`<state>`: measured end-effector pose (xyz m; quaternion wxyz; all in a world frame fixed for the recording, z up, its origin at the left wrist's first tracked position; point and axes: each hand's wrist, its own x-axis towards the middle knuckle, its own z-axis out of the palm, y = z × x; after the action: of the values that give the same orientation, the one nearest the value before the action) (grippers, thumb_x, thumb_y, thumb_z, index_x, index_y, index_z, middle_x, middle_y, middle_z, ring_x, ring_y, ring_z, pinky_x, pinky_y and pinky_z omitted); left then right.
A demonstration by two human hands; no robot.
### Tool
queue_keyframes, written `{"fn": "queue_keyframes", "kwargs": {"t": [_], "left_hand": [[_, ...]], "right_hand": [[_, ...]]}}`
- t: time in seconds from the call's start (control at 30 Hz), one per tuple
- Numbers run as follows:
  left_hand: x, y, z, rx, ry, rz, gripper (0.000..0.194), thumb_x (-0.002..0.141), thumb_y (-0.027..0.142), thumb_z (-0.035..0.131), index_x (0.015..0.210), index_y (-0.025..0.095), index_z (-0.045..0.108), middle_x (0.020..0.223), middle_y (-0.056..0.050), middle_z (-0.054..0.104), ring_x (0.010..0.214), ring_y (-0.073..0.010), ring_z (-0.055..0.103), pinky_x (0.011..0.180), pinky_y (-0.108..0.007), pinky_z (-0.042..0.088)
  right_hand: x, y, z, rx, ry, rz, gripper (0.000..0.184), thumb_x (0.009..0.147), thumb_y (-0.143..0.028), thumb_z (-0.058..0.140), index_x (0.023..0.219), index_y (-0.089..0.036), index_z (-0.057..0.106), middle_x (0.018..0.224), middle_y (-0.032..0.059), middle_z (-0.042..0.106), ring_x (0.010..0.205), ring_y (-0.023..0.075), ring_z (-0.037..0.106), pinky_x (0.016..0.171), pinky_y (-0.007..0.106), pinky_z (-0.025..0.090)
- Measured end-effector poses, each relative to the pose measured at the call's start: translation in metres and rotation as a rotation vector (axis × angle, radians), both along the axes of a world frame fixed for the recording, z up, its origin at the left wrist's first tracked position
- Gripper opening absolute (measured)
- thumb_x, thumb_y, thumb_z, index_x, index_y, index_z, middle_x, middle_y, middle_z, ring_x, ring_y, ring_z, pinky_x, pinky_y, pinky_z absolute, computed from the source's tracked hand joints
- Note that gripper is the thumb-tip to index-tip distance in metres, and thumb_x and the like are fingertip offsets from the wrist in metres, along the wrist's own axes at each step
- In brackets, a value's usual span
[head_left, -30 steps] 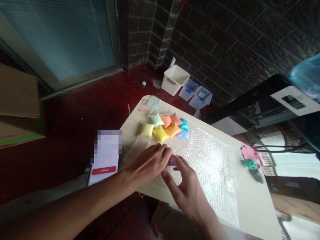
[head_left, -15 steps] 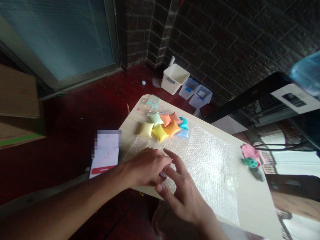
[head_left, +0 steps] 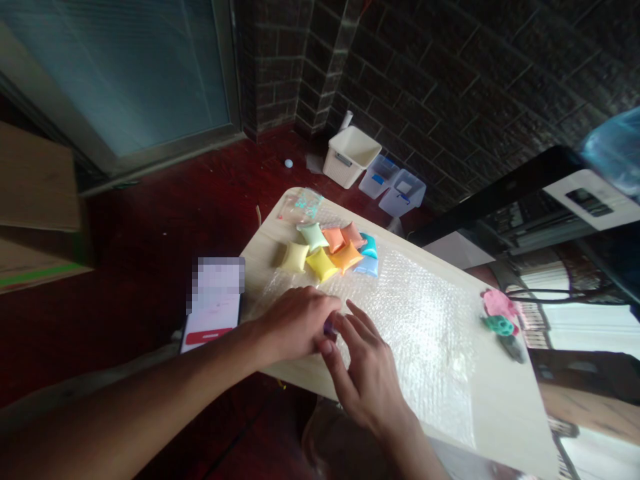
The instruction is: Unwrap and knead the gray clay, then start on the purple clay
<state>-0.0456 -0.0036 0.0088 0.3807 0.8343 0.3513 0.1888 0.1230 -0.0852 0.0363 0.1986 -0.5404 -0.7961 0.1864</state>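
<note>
Over the near edge of the table, my left hand (head_left: 304, 321) is closed around a small purple piece (head_left: 329, 325), mostly hidden by fingers. My right hand (head_left: 363, 367) meets it from the right, thumb and forefinger pinched at the purple piece, the other fingers loosely bent. Beneath both hands lies a sheet of bubble wrap (head_left: 430, 333). Just beyond them sit several small pillow-shaped packets: a pale yellow packet (head_left: 295, 257), a yellow packet (head_left: 322, 265), an orange packet (head_left: 346, 257), a pale green packet (head_left: 313, 236) and a light blue packet (head_left: 367, 266), among others.
A phone (head_left: 215, 303) with a lit screen stands left of the table (head_left: 505, 407). Pink clay (head_left: 499, 303) and green clay (head_left: 500, 325) lie at the right end. A clear bag (head_left: 303, 205) is at the far corner. A white basket (head_left: 351, 157) and clear bins stand on the floor.
My right hand has shifted slightly right and its thumb has risen to the purple piece. The left hand has moved up a little, and more purple shows between the fingers.
</note>
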Motion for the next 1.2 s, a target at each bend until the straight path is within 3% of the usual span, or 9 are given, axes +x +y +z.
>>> {"fn": "queue_keyframes", "kwargs": {"t": [0.17, 0.27, 0.43, 0.53, 0.7, 0.8, 0.97, 1.13, 1.2], "left_hand": [[0.002, 0.000, 0.003, 0.010, -0.016, 0.017, 0.013, 0.075, 0.017, 0.067, 0.077, 0.020, 0.054, 0.073, 0.000, 0.068, 0.064, -0.0173, 0.059, 0.058, -0.029, 0.029], [0.001, 0.003, 0.001, -0.113, -0.094, 0.017, 0.015, 0.070, 0.015, 0.068, 0.071, 0.019, 0.054, 0.066, 0.002, 0.064, 0.062, -0.0149, 0.057, 0.056, -0.028, 0.030], [-0.001, 0.004, -0.002, -0.320, -0.283, -0.024, 0.014, 0.067, 0.015, 0.070, 0.067, 0.018, 0.056, 0.061, 0.005, 0.060, 0.058, -0.0109, 0.052, 0.051, -0.024, 0.032], [-0.001, 0.001, -0.003, -0.264, -0.253, -0.024, 0.014, 0.068, 0.017, 0.070, 0.071, 0.018, 0.057, 0.065, 0.003, 0.062, 0.060, -0.0120, 0.055, 0.053, -0.024, 0.033], [0.002, -0.004, -0.003, -0.086, -0.108, 0.019, 0.014, 0.073, 0.018, 0.066, 0.074, 0.020, 0.052, 0.067, 0.001, 0.063, 0.061, -0.0149, 0.055, 0.058, -0.028, 0.031], [0.006, -0.007, -0.001, -0.061, -0.016, 0.035, 0.010, 0.079, 0.021, 0.064, 0.078, 0.020, 0.054, 0.072, -0.003, 0.068, 0.064, -0.0183, 0.060, 0.059, -0.030, 0.031], [0.007, -0.009, 0.003, -0.012, 0.069, 0.061, 0.005, 0.087, 0.024, 0.060, 0.084, 0.020, 0.058, 0.082, -0.007, 0.074, 0.073, -0.0242, 0.069, 0.063, -0.032, 0.038], [0.003, -0.008, 0.002, 0.053, 0.111, -0.018, 0.004, 0.090, 0.023, 0.058, 0.089, 0.019, 0.060, 0.088, -0.007, 0.075, 0.077, -0.0253, 0.071, 0.065, -0.033, 0.044], [0.002, -0.008, 0.001, 0.077, 0.110, -0.048, 0.006, 0.091, 0.025, 0.060, 0.090, 0.019, 0.060, 0.087, -0.006, 0.074, 0.075, -0.0245, 0.071, 0.065, -0.033, 0.045]], "right_hand": [[-0.004, -0.001, -0.005, -0.004, 0.030, -0.053, 0.031, 0.106, -0.042, 0.054, 0.127, -0.020, 0.059, 0.115, 0.0143, 0.071, 0.120, 0.0354, 0.067, 0.095, 0.053, 0.062], [0.001, -0.003, -0.011, 0.008, 0.040, -0.042, 0.034, 0.105, -0.042, 0.054, 0.132, -0.021, 0.057, 0.126, 0.0160, 0.068, 0.114, 0.0336, 0.069, 0.090, 0.050, 0.063], [0.014, -0.003, -0.007, 0.070, 0.087, 0.038, 0.044, 0.105, -0.038, 0.055, 0.146, -0.023, 0.054, 0.142, 0.0181, 0.059, 0.122, 0.0330, 0.067, 0.093, 0.047, 0.063], [0.014, -0.002, -0.002, 0.036, 0.106, 0.058, 0.036, 0.104, -0.033, 0.058, 0.138, -0.022, 0.059, 0.134, 0.0172, 0.064, 0.112, 0.0305, 0.070, 0.088, 0.045, 0.063], [0.007, -0.004, 0.003, -0.017, 0.175, -0.045, 0.030, 0.105, -0.032, 0.057, 0.133, -0.022, 0.062, 0.127, 0.0143, 0.069, 0.114, 0.0307, 0.068, 0.094, 0.047, 0.060], [0.005, -0.005, 0.005, -0.087, 0.276, -0.080, 0.026, 0.105, -0.036, 0.057, 0.126, -0.022, 0.065, 0.126, 0.0127, 0.069, 0.110, 0.0284, 0.070, 0.092, 0.043, 0.060], [0.007, -0.006, 0.005, -0.148, 0.434, -0.085, 0.031, 0.107, -0.041, 0.057, 0.132, -0.026, 0.067, 0.149, 0.0122, 0.060, 0.136, 0.0302, 0.061, 0.113, 0.044, 0.053], [0.003, -0.006, 0.007, -0.198, 0.287, -0.073, 0.036, 0.107, -0.040, 0.058, 0.140, -0.026, 0.063, 0.152, 0.0136, 0.058, 0.135, 0.0316, 0.062, 0.111, 0.048, 0.056], [0.000, -0.007, 0.006, -0.110, 0.147, -0.110, 0.033, 0.106, -0.039, 0.058, 0.134, -0.024, 0.066, 0.151, 0.0161, 0.058, 0.131, 0.0352, 0.064, 0.106, 0.054, 0.059]]}}
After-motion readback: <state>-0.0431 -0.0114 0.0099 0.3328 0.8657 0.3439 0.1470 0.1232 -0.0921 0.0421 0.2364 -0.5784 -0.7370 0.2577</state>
